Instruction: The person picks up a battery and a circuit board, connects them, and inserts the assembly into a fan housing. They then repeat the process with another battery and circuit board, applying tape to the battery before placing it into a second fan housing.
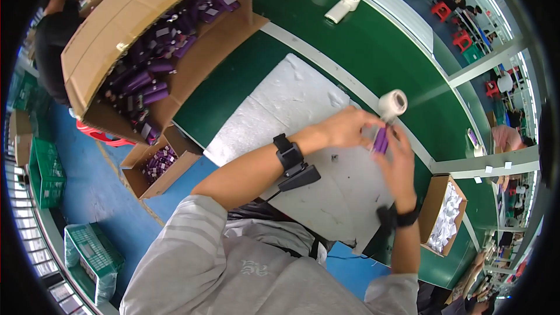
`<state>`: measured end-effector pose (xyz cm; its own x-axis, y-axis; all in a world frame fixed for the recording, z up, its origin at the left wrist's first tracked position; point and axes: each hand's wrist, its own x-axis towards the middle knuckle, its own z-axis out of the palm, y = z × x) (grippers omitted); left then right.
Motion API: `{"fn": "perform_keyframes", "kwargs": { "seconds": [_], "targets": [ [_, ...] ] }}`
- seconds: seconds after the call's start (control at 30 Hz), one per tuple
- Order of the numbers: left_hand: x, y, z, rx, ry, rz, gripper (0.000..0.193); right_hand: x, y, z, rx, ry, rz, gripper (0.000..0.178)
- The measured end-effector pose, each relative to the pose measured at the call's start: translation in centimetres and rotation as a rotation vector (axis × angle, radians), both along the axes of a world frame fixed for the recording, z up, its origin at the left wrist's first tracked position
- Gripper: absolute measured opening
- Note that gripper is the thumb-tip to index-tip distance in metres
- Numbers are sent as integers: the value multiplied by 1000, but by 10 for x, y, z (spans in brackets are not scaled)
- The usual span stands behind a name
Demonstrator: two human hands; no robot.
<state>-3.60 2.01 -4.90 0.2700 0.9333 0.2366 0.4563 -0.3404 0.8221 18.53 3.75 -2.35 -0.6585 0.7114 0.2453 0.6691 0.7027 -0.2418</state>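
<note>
Purple cylinder [380, 140] held in right hand [401, 166], left hand [349, 128] beside it — its grip unclear, white roll [392, 104] just beyond

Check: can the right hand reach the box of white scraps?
Likely yes: the open box sits beside the right forearm, nothing visibly between, though the right hand is at the purple cylinder.

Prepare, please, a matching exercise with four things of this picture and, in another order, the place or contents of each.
1. Purple cylinder
2. White foam sheet
3. Large cardboard box
4. Small right-side cardboard box

A. Contains many purple pieces
B. Flat on the green table
C. Contains white scraps
D. Between left hand and right hand

Pairs: 1-D, 2-B, 3-A, 4-C
</note>
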Motion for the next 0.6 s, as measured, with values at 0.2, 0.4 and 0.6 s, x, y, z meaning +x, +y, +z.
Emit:
{"fn": "perform_keyframes", "kwargs": {
  "seconds": [0.2, 0.4, 0.6],
  "targets": [
    [-73, 6, 18, 126, -76, 740, 46, -24, 10, 14, 12, 211, -139, 45],
    [-217, -54, 13, 527, 182, 1656, 66, 6, -24, -22, -514, 422, 14, 20],
    [-298, -88, -27, 363, 414, 1594, 33, 10, -24, -33, -611, 628, -77, 11]
  ]
}}
